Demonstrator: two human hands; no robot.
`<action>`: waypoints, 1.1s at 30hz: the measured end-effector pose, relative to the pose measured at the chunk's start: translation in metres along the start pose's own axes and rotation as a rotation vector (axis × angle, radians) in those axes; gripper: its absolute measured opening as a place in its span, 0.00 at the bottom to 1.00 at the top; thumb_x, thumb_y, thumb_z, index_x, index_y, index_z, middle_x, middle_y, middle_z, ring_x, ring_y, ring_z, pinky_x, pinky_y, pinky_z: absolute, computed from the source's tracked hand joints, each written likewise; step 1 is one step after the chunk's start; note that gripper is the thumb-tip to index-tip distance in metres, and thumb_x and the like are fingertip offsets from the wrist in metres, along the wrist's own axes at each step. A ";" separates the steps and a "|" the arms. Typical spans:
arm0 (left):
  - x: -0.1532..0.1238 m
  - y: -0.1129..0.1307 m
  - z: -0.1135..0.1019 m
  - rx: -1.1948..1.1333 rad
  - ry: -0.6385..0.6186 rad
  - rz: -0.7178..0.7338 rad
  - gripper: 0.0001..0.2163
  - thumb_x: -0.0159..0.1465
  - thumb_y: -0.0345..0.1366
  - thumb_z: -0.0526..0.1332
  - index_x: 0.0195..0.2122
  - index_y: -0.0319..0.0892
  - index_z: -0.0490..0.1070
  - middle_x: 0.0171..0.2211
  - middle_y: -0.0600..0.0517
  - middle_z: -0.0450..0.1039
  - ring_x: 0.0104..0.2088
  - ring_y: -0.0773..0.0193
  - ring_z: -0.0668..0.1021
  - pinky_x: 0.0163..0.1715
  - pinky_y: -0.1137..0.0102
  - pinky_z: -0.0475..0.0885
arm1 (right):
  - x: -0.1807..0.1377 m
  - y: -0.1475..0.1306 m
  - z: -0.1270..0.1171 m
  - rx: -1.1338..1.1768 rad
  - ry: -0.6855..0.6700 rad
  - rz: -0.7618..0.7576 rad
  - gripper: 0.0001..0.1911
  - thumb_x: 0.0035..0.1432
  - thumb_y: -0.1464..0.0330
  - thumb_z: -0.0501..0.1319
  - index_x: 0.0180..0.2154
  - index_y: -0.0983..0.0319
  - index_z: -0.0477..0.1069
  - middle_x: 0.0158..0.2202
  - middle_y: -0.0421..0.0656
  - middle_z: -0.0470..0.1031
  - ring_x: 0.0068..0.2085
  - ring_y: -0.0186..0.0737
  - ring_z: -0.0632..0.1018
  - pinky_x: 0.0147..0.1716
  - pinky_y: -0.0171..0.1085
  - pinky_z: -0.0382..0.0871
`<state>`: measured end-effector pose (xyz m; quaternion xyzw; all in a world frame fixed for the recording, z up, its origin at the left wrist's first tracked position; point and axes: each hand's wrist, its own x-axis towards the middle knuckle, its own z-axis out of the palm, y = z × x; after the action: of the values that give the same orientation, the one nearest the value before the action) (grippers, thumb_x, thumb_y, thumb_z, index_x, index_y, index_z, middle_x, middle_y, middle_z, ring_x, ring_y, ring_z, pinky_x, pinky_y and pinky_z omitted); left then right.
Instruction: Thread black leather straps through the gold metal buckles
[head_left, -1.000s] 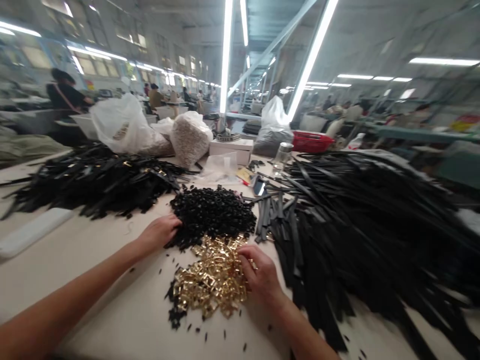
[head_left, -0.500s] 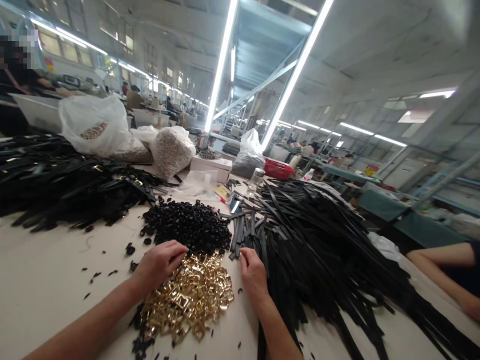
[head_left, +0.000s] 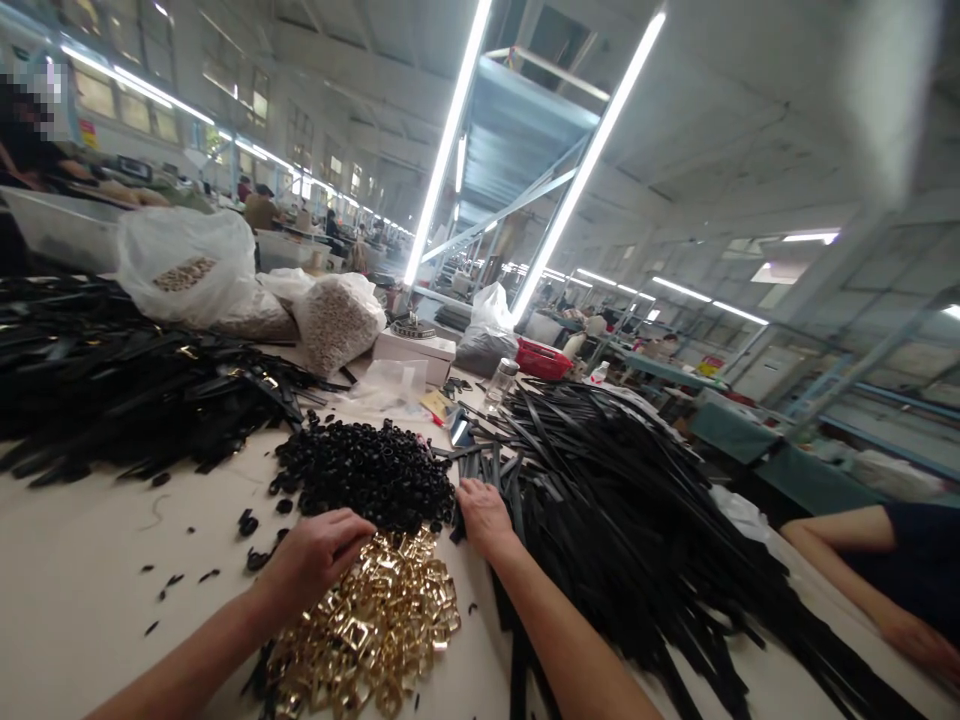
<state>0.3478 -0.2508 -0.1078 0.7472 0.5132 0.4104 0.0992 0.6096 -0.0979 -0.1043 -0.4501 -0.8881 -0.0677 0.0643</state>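
Note:
My left hand [head_left: 322, 545] is over the left edge of a heap of gold metal buckles [head_left: 375, 620], with its fingers pinched together. Whatever lies between those fingertips is hidden. Just beyond it is a pile of small black loops [head_left: 360, 470]. My right hand [head_left: 486, 518] bends its fingers at the near end of short black strips [head_left: 491, 465], beside the right edge of the loops. Its fingertips are curled down and I cannot make out what is in them. Long black straps [head_left: 622, 500] spread out to the right of this hand.
Black straps with gold buckles [head_left: 135, 390] cover the left side of the table. Behind stand filled plastic bags [head_left: 341, 315], a white box [head_left: 412, 355], a glass jar [head_left: 501, 385] and a red basket [head_left: 544, 358]. Another person's arm [head_left: 840, 570] rests at the right.
My right hand has moved forward and slightly left, up to the short black strips. The left hand stays pinched beside the buckles. The whole view has shifted slightly.

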 end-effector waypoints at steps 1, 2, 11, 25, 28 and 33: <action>0.000 0.000 0.000 -0.003 0.000 0.001 0.09 0.65 0.34 0.55 0.38 0.46 0.75 0.34 0.53 0.78 0.33 0.65 0.78 0.35 0.73 0.72 | 0.006 0.000 0.000 -0.035 -0.022 -0.028 0.12 0.60 0.78 0.54 0.39 0.63 0.75 0.46 0.50 0.75 0.51 0.43 0.72 0.52 0.41 0.61; 0.000 0.000 0.001 -0.006 0.003 0.000 0.09 0.65 0.34 0.55 0.38 0.46 0.75 0.33 0.53 0.78 0.33 0.65 0.78 0.34 0.73 0.72 | 0.011 -0.001 0.000 -0.066 -0.037 -0.047 0.11 0.60 0.78 0.54 0.37 0.64 0.75 0.43 0.51 0.76 0.49 0.43 0.73 0.52 0.41 0.60; 0.002 0.005 -0.001 -0.156 0.035 -0.136 0.09 0.64 0.37 0.56 0.36 0.45 0.76 0.31 0.51 0.77 0.31 0.64 0.76 0.34 0.71 0.70 | 0.001 -0.012 -0.040 -0.121 0.136 0.002 0.14 0.62 0.79 0.50 0.39 0.66 0.73 0.42 0.52 0.75 0.47 0.45 0.73 0.59 0.47 0.53; 0.003 0.037 0.030 -1.076 0.004 -0.701 0.15 0.50 0.43 0.72 0.28 0.38 0.72 0.25 0.52 0.73 0.23 0.69 0.74 0.26 0.72 0.69 | -0.075 -0.095 -0.025 0.192 0.617 -0.446 0.19 0.66 0.71 0.47 0.56 0.62 0.66 0.40 0.46 0.77 0.39 0.43 0.78 0.44 0.43 0.69; 0.003 0.039 0.031 -1.080 -0.004 -0.727 0.16 0.48 0.42 0.73 0.31 0.39 0.72 0.26 0.53 0.72 0.24 0.69 0.73 0.26 0.73 0.70 | -0.076 -0.094 -0.012 0.414 0.607 -0.404 0.18 0.64 0.67 0.55 0.54 0.61 0.66 0.39 0.45 0.77 0.38 0.41 0.79 0.38 0.37 0.73; 0.000 0.047 0.027 -1.092 0.000 -0.684 0.18 0.50 0.41 0.72 0.37 0.38 0.70 0.24 0.56 0.70 0.23 0.72 0.71 0.26 0.75 0.66 | -0.087 -0.105 -0.013 0.615 0.528 -0.345 0.14 0.64 0.69 0.57 0.51 0.60 0.70 0.38 0.45 0.77 0.37 0.39 0.79 0.36 0.34 0.74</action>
<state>0.3991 -0.2647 -0.0980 0.3833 0.4399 0.5577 0.5903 0.5762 -0.2303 -0.1137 -0.2224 -0.8822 0.0773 0.4077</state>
